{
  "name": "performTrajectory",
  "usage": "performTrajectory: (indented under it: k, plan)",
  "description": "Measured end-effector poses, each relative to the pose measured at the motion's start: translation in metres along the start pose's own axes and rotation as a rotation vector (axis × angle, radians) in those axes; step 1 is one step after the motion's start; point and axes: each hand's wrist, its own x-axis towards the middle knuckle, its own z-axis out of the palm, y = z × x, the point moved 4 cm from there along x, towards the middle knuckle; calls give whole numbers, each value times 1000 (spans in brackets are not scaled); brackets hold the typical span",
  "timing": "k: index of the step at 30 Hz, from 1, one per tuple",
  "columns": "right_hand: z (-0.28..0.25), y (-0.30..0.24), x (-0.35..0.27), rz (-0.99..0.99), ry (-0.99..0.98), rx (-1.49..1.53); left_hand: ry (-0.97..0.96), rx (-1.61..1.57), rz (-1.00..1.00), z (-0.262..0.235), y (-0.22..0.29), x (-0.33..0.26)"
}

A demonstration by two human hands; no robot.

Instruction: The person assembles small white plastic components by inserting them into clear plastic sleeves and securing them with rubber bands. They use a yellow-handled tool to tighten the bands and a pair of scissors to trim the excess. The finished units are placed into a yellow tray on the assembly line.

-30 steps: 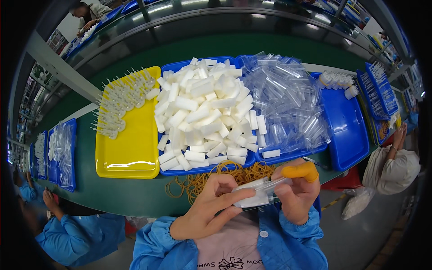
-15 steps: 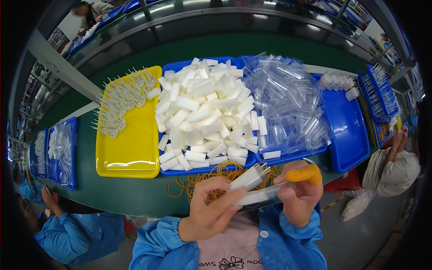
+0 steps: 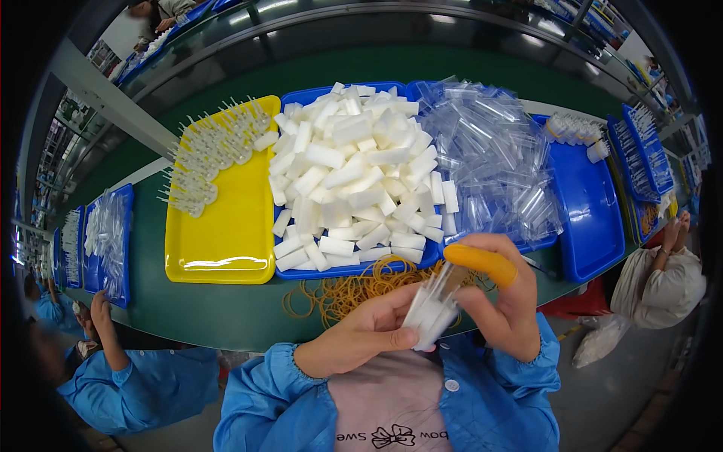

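In front of my chest, my left hand (image 3: 369,331) is closed around a small bundle of clear plastic sleeves with white foam pieces (image 3: 431,316) inside. The bundle stands tilted, its see-through ends (image 3: 440,283) pointing up. My right hand (image 3: 501,294) wears an orange finger cot (image 3: 482,263) on its index finger. That finger and the thumb close on the upper right side of the bundle; the exact contact is partly hidden. Just beyond my hands, tan rubber bands (image 3: 354,294) lie in a loose heap.
A blue tray heaped with white foam blocks (image 3: 346,173) stands ahead. Clear sleeves (image 3: 489,158) fill another to its right. The yellow tray (image 3: 218,248) holds white pin-like parts (image 3: 218,151). The far-right blue tray (image 3: 591,218) holds finished-looking bundles (image 3: 572,129). Co-workers sit on both sides.
My right hand has brought the separate sleeve with its white piece against the bundle. The bundle now stands more upright, and the right index finger reaches over its top. The view has shifted slightly.
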Motion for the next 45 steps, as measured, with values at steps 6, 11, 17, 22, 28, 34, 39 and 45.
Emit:
performTrajectory:
  k: [6,11,17,22,28,34,39,45]
  plan:
    - [22,-24,-5,-76,-167,-1,3,-18,29,-2,1,-4]
    - [36,-17,-3,-89,-136,-156,56,-38,79,-4,-5,-3]
    - [37,-26,0,-144,-112,-248,87,-74,111,-8,-13,-6]
    - [39,-26,2,-147,-133,-238,79,-75,103,-9,-16,-8]
    - [40,-25,0,-141,-193,-161,-1,-224,144,-14,-12,-9]
    - [51,-29,-2,-330,-249,-254,2,-274,46,-13,-8,-8]
    - [49,-20,9,-103,-167,198,-55,-257,226,-31,-5,-17]
    - [32,19,25,56,-69,-106,365,-306,679,-75,34,-61]
